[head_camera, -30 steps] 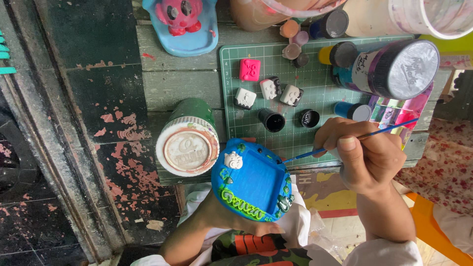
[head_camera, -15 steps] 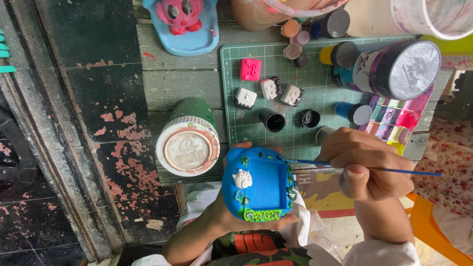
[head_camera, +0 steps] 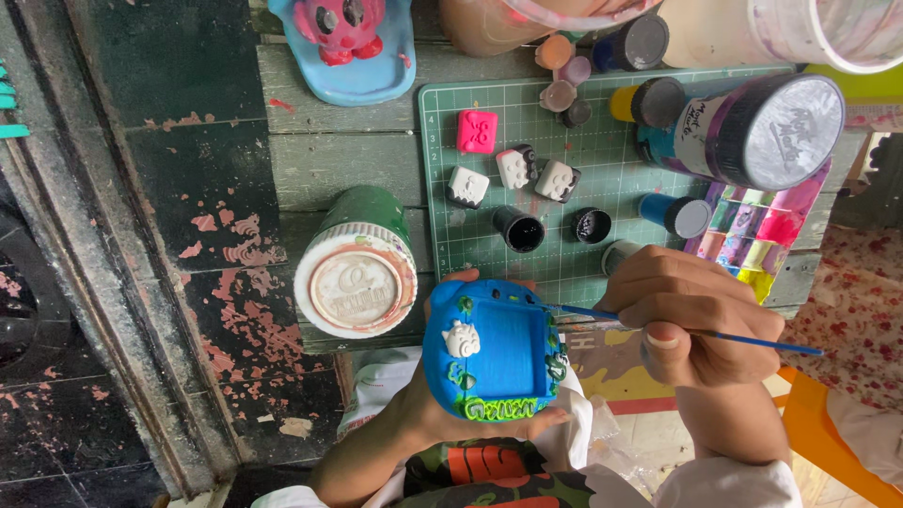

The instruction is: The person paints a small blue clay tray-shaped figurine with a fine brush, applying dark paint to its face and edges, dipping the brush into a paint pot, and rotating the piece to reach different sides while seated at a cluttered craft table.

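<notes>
Left hand: fingers clamped under the blue tray, tilting its face up to the brush.
Right hand: fingers pinched together on the brush, tip at the tray's right rim.
Tray: held above the table edge, beside the green jar.
Mat: paint pots within reach.

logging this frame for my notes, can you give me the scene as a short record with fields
left hand: left hand grips the blue painted frame from below
right hand: right hand holds a thin blue paintbrush, tip at the frame's right edge
surface: green cutting mat on a worn wooden table
nearby: green jar, small paint pots, pink figure
</notes>
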The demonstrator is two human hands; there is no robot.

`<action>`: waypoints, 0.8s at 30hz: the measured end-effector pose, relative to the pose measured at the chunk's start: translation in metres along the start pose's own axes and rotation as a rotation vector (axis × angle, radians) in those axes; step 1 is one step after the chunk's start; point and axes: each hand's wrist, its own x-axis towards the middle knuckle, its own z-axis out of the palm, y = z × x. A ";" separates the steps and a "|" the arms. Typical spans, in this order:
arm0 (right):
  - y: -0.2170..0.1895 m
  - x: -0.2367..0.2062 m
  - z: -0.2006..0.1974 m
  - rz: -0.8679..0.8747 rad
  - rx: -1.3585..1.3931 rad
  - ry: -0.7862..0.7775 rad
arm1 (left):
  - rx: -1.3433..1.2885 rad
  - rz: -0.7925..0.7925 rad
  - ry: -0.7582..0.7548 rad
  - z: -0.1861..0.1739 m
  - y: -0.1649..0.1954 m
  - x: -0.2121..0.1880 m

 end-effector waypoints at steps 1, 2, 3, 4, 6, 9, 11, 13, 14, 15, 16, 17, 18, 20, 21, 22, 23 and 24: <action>0.001 0.000 0.000 0.013 0.004 -0.006 | 0.025 0.008 -0.002 0.000 -0.002 0.001; 0.002 -0.001 -0.001 0.025 0.006 -0.014 | 0.049 0.018 -0.004 0.000 -0.003 0.001; 0.002 -0.001 -0.001 0.036 0.009 -0.022 | -0.038 -0.009 0.004 0.000 -0.004 0.001; 0.002 -0.001 -0.002 0.036 0.009 -0.015 | -0.124 -0.036 0.012 0.001 -0.004 0.001; 0.002 -0.002 -0.001 0.036 0.009 0.000 | -0.225 -0.072 0.028 0.001 -0.004 0.000; 0.005 -0.003 0.002 0.025 0.010 0.008 | -0.187 -0.058 0.038 -0.001 -0.006 0.000; 0.006 -0.004 0.003 0.028 0.016 0.010 | -0.049 0.002 0.025 -0.002 -0.007 -0.001; 0.007 -0.004 0.005 0.033 0.018 0.007 | -0.045 -0.001 0.027 -0.005 -0.007 -0.001; 0.008 -0.004 0.006 0.035 0.016 0.003 | -0.042 0.000 0.027 -0.006 -0.008 -0.001; 0.008 -0.004 0.006 0.037 0.013 0.000 | -0.021 0.007 0.021 -0.006 -0.008 -0.001; 0.008 -0.004 0.006 0.034 0.011 0.002 | 0.000 0.014 0.015 -0.007 -0.008 -0.001; 0.008 -0.004 0.006 0.031 0.008 0.003 | 0.022 0.021 0.010 -0.007 -0.008 0.000; 0.008 -0.004 0.006 0.028 0.006 0.004 | 0.018 0.019 0.007 -0.007 -0.008 0.000; 0.007 -0.004 0.005 0.047 0.008 0.006 | 0.011 0.012 0.001 -0.007 -0.007 0.001; 0.008 -0.004 0.005 0.053 0.009 0.007 | 0.031 0.022 0.004 -0.007 -0.008 0.002; 0.008 -0.004 0.005 0.055 0.007 0.003 | 0.050 0.032 0.007 -0.007 -0.008 0.002; 0.009 -0.004 0.004 0.056 0.006 0.000 | 0.069 0.040 0.009 -0.007 -0.008 0.003; 0.009 -0.005 0.004 0.059 0.005 -0.002 | 0.040 0.025 0.008 -0.006 -0.008 0.003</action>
